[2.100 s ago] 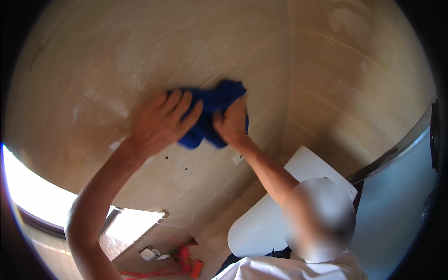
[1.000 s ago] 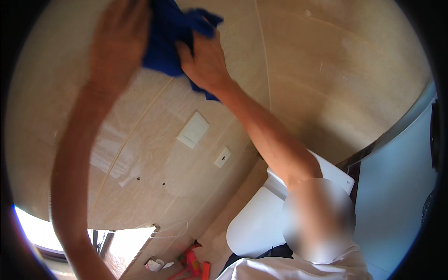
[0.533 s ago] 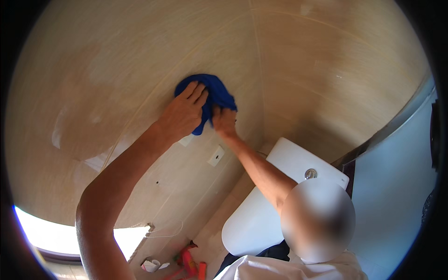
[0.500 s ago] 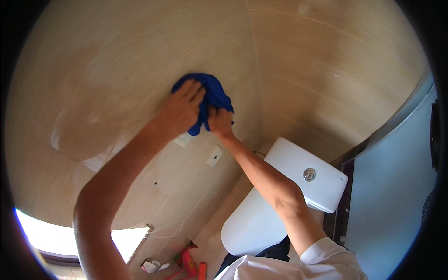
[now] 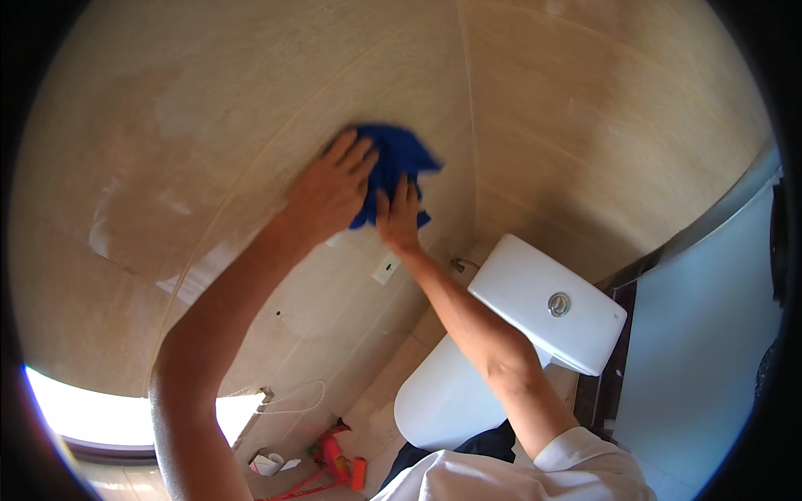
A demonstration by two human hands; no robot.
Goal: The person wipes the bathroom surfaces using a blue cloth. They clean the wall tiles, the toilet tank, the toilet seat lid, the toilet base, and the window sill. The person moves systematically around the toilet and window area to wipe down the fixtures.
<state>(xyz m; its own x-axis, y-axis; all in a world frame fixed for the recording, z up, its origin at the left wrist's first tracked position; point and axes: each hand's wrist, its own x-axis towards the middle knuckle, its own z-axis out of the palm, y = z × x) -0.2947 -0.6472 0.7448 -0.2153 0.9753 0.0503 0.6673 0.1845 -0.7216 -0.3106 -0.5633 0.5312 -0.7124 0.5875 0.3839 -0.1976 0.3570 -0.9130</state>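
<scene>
A crumpled blue cloth (image 5: 397, 150) is against the beige tiled wall (image 5: 209, 108). My left hand (image 5: 330, 190) lies open over its left part, fingers stretched upward and pressing it to the wall. Below and to the right, my right hand (image 5: 399, 219) presses the lower part with its fingers spread. The cloth's upper right corner sticks out, blurred, beyond both hands. The palms and the cloth beneath them are hidden.
A white wall socket (image 5: 386, 269) is under my right wrist. At lower right is a white toilet (image 5: 543, 305) with a round chrome button, beside a pale door (image 5: 693, 334). A bright window (image 5: 100, 417) is at lower left. Red items (image 5: 334, 459) and a paper roll (image 5: 266, 464) lie low down.
The cloth has slid slightly right and changed shape, its corner now pointing right. Both hands stay on it; my right hand's fingers have straightened and spread. The view has shifted a little.
</scene>
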